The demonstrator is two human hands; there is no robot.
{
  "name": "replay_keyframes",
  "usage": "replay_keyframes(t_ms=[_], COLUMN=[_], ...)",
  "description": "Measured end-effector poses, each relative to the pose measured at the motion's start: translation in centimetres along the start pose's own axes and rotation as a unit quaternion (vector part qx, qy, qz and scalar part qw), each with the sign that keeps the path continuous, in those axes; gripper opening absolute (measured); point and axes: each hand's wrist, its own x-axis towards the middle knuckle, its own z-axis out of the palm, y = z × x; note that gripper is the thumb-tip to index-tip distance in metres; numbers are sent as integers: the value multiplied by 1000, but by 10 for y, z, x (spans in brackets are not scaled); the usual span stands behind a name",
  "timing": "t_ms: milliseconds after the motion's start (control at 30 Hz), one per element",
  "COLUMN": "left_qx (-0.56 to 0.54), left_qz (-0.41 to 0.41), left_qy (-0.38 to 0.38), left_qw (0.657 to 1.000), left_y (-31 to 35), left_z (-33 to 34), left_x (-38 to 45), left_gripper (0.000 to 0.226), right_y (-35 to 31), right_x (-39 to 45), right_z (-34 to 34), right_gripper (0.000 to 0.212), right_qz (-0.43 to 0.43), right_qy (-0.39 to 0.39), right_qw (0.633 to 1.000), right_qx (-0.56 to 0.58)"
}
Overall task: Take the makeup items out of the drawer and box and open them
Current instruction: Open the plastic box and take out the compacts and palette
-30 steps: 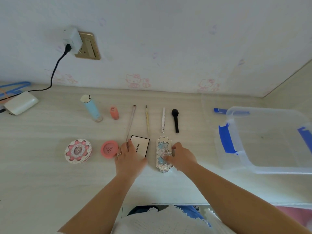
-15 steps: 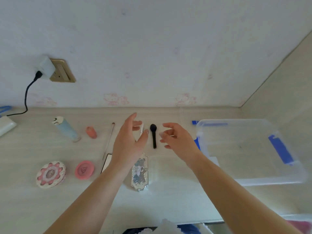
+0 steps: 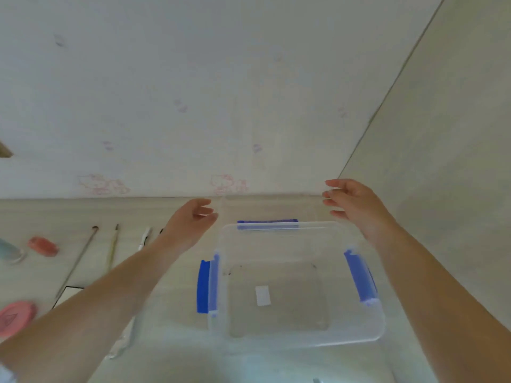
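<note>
Left hand: I see my left hand [image 3: 190, 221] raised over the tabletop [image 3: 171, 360], fingers loosely spread and lightly curved, holding nothing, just left of the box's far left corner.
Right hand: my right hand [image 3: 352, 204] is up beyond the box's far right corner, fingers relaxed and apart, nothing in it.
Box: the clear plastic storage box with blue latches [image 3: 293, 283] sits on the tabletop between my forearms; I see only a small white label on its floor.
Lid: a clear lid [image 3: 272, 207] seems to stand behind the box against the wall, between my hands; I cannot tell whether either hand touches it.
Makeup items: well left of the box lie a thin silver stick [image 3: 78, 258], a slim brush [image 3: 113, 246], a white pen-like item [image 3: 145, 237], a small coral oval piece [image 3: 42, 246], a round pink compact [image 3: 15, 317] and a white card with black edge [image 3: 67, 293], partly under my left forearm.
</note>
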Motion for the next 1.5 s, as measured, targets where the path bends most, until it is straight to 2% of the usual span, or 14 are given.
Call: replay_keyframes(t_ms=[133,333,500,633,833,900,967,1067,1167,1333,1500], left_qx=[-13,-142,-118,-107,-125,-136,-151,-178,-202,-218,-214], left_qz=[-55,-166,-232,-269,-270,-263,-256,-246,-225,-174,-110], left_qy=[-26,-61,-79,-79,-93,-100,-91,-84,-76,-60,2], left_qw=[998,974,962,954,950,950,950,949,950,958,971], left_y=[-1,-13,-26,-32,-29,-25,-23,-15,-2,19,41], left_z=[19,32,36,50,53,51,48,41,36,28,20], left_x=[24,52,72,81,84,81,78,70,61,45,29], left_gripper=[39,43,52,59,74,70,60,64,64,67,56], right_y=[28,65,79,91,86,86,89,85,83,65,54], right_x=[37,79,104,111,110,109,107,95,87,70,51], right_z=[-17,-6,3,9,13,10,5,-1,-7,-15,-24], right_gripper=[28,35,46,43,35,37,46,47,47,47,53], right_qz=[58,154,211,212,208,194,202,204,192,132,70], right_qy=[-19,-51,-64,-84,-107,-107,-88,-51,-36,-12,37], right_qw=[998,987,975,969,956,958,964,974,978,990,997], right_qx=[-13,-4,-37,-99,-178,-182,-149,-81,-68,-38,6])
